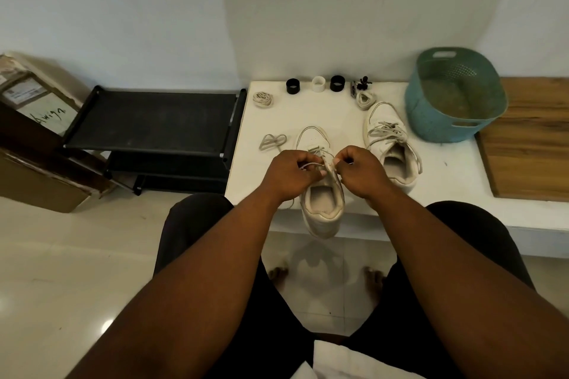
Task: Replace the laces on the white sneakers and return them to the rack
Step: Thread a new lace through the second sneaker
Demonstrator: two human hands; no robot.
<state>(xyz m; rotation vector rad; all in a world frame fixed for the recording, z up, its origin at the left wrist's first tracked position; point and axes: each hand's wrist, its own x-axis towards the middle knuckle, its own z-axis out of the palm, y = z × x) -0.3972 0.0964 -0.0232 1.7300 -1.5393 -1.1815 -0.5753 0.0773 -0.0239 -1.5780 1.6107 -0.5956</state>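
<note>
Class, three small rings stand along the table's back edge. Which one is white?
The middle ring; the left ring and right ring are black.

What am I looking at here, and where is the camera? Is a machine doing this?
No machine: a person wears a camera on the head, looking down at their own arms. The left hand and right hand each pinch a lace end on the near white sneaker, whose heel overhangs the edge of the white table. A second sneaker lies further right, beside a teal basket. Loose laces and small rings also lie there. The black shoe rack stands to the left.
</note>
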